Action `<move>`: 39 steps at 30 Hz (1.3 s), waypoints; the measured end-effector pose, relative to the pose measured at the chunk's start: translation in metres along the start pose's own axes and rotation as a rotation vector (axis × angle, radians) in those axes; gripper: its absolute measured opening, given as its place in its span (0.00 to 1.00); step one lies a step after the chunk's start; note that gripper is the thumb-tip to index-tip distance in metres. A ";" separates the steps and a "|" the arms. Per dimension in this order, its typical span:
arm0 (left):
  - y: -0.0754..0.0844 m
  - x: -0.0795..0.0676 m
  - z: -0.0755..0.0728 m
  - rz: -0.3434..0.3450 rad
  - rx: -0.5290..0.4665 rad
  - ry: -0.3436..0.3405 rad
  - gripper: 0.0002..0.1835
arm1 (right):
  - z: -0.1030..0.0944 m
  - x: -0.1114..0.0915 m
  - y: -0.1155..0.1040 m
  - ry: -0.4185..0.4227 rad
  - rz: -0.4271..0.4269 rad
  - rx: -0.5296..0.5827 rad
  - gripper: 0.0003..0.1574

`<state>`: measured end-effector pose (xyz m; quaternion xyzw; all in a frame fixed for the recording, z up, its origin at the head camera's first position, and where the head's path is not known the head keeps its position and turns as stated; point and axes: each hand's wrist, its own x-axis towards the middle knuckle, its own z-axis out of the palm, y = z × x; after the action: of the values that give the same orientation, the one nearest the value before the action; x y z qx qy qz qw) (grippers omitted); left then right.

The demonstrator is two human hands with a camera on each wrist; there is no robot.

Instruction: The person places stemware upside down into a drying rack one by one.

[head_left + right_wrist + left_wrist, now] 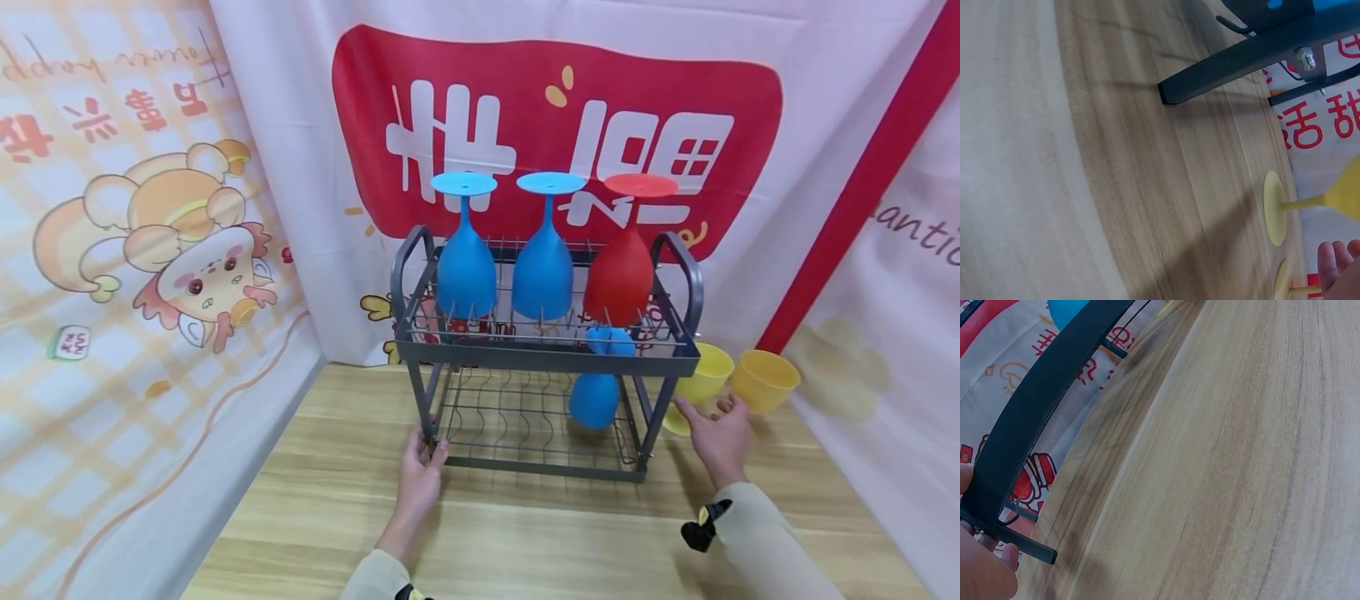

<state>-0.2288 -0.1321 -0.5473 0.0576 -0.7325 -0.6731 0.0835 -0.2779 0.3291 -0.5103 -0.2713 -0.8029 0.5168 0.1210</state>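
A dark grey two-tier dish rack (547, 360) stands on the wooden table. My left hand (420, 471) grips its left front leg near the bottom, thumb in front; the left wrist view shows the thumb and fingers on either side of that frame. On the upper tier, two blue goblets (467, 271) and a red goblet (619, 275) stand upside down. Another blue goblet (595, 400) sits on the lower tier, partly hidden by the upper frame. Behind the rack's right side, my right hand (723, 442) is beside two upright yellow goblets (705, 372), its fingers loosely extended between them.
White cloth with a red printed panel (675, 100) hangs behind the rack. A patterned cloth (112, 375) hangs on the left and another white cloth (892, 350) on the right. The wooden table (510, 550) runs in front of the rack.
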 end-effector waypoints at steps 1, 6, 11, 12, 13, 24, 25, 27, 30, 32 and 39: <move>0.000 0.000 0.000 -0.001 0.002 -0.001 0.31 | 0.001 0.002 0.000 0.000 0.009 0.007 0.75; -0.001 0.001 0.000 0.001 0.005 -0.004 0.30 | 0.004 0.010 0.000 0.005 0.020 0.038 0.74; 0.000 0.000 -0.001 -0.007 -0.006 -0.005 0.31 | 0.010 0.011 -0.003 -0.004 0.018 0.062 0.71; 0.001 0.000 -0.002 -0.008 -0.004 -0.007 0.31 | 0.011 0.012 -0.003 -0.006 0.022 0.066 0.70; 0.001 0.000 -0.002 -0.009 -0.005 -0.007 0.31 | 0.011 0.012 -0.004 -0.005 0.023 0.070 0.69; -0.001 0.003 0.000 -0.022 0.002 0.008 0.30 | 0.015 0.026 -0.007 0.004 0.023 0.083 0.63; -0.002 0.003 0.000 -0.024 0.001 0.007 0.30 | 0.015 0.026 -0.008 0.000 0.029 0.084 0.63; -0.002 0.003 0.000 -0.020 0.005 0.004 0.30 | 0.015 0.028 -0.009 -0.006 0.035 0.083 0.64; -0.001 0.003 -0.001 -0.019 0.012 0.002 0.30 | 0.015 0.031 -0.012 -0.020 0.049 0.077 0.64; -0.001 0.003 -0.001 -0.018 0.013 -0.001 0.29 | 0.014 0.033 -0.014 -0.024 0.056 0.075 0.64; 0.000 0.002 -0.001 -0.012 0.014 -0.003 0.30 | 0.014 0.033 -0.016 -0.027 0.072 0.113 0.63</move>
<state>-0.2301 -0.1333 -0.5470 0.0617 -0.7371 -0.6685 0.0777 -0.3171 0.3319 -0.5048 -0.2859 -0.7639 0.5687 0.1067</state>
